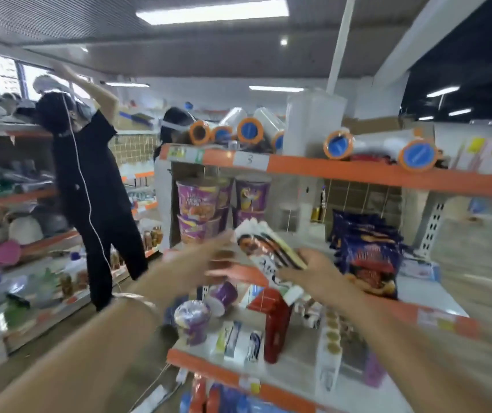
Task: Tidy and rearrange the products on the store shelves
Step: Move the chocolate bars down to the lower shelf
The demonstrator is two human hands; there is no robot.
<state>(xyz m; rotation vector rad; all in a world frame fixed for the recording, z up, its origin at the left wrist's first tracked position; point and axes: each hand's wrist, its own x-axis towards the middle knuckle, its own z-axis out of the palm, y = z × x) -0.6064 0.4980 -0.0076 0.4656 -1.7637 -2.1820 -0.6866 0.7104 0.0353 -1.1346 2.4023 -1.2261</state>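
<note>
Glossy white-and-dark snack packets [271,248], several stacked together, sit tilted in the right hand [313,269], which grasps them from below in front of the middle shelf [435,317]. The left hand [224,263] is blurred, fingers extended and released, just beside the packets' lower end; contact cannot be told. Purple noodle cups [198,201] stand stacked at the shelf's left end, dark blue bags [367,248] at its right. A red bottle [274,320] stands on the lower shelf [218,374]. Orange-capped rolls [250,129] lie on the top shelf [358,171]. A person in black [95,186] reaches up at the neighbouring shelves.
</note>
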